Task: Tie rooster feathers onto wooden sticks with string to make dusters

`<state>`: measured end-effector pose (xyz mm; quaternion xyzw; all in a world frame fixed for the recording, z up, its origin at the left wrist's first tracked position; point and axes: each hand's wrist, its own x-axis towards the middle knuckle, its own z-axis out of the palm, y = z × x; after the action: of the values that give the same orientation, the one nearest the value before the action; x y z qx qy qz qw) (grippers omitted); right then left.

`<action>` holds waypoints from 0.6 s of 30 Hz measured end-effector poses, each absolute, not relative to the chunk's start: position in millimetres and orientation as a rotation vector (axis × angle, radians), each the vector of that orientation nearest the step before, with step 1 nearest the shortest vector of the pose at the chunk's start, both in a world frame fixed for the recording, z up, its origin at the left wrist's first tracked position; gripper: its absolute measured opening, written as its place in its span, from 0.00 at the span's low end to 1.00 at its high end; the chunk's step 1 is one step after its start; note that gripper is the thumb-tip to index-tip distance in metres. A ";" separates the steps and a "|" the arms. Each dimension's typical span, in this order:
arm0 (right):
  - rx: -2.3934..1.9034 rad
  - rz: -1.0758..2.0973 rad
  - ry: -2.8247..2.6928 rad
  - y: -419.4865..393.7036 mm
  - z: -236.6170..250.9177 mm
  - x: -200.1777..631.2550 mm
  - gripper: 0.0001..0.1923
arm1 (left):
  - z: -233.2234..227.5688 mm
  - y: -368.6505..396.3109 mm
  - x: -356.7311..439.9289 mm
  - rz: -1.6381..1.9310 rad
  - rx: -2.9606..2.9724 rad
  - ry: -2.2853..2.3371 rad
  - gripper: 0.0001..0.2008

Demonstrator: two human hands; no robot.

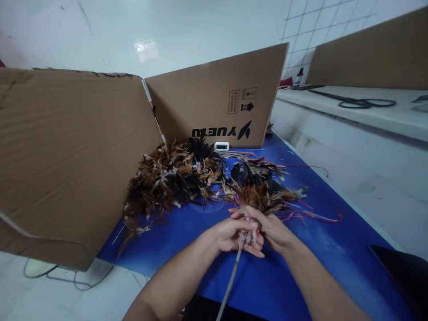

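Curling our left hand (230,232) and right hand (274,228) fingers around a stick (230,281), we hide part; its end is cut off. Feathers (167,178) partly block the box (200,98).

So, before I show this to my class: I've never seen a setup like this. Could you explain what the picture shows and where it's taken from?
There is no machine here: a person works with two bare hands. The single picture comes from a camera worn on the head, looking forward and down. The left hand and right hand meet around the upper end of a thin stick, where a pale, reddish wad shows between the fingers. Whether the feathers just beyond are attached is hard to tell.

On the blue surface lie a large heap of brown and black feathers and, to its right, a smaller heap with red strands nearby. Behind stands a cardboard panel, with a small white device at its foot.
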<state>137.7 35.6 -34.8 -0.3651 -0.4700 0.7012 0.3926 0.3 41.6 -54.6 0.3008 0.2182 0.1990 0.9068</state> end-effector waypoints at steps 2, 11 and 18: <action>-0.939 1.765 -1.205 36.4 -38.2 138.8 0.17 | -49.7 39.9 -0.1 0.387 0.614 0.440 0.12; -1.183 1.806 -1.165 36.5 -39.5 138.0 0.19 | -45.0 40.9 3.4 0.385 0.683 0.454 0.08; -1.202 1.770 -1.036 38.0 -42.7 128.5 0.18 | -53.8 41.7 7.7 0.381 0.664 0.370 0.19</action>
<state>128.5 38.0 -42.7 -0.4691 -0.4042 0.6910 0.3730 7.7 41.7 -53.8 0.3221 0.1793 0.1848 0.9110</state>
